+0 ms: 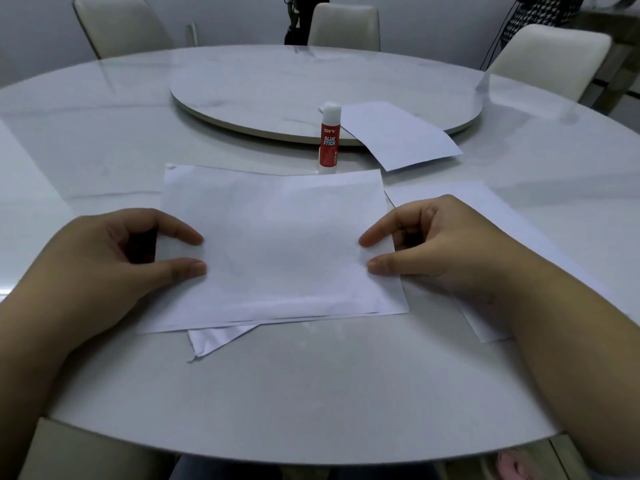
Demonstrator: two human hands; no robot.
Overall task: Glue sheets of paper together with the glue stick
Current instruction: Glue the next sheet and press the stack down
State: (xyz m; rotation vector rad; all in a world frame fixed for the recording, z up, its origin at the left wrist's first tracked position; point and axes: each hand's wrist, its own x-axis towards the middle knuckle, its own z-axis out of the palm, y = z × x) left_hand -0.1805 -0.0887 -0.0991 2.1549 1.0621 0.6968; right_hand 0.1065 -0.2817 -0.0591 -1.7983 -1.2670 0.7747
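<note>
Alignment is the step in hand, as I judge it: a top sheet is lying on a stack near the tabletop's near edge, and both hands are squaring it over the sheets beneath, whose edges are peeking out along the near and right sides. The left hand is pinching the sheet's left edge, thumb and forefinger curled onto the paper, the other fingers hidden under it. The right hand is mirroring this at the right edge, thumb and forefinger tips lying on the sheet. Both forearms are reaching in from the near edge. The glue stick is standing upright and capped just beyond the stack's far edge, toward the tabletop's middle, touched by neither hand. A spare sheet is lying beside it, partly on the turntable; another sheet is lying under the right wrist. Next, probably, pressing the sheet flat, or lifting it and uncapping the stick.
</note>
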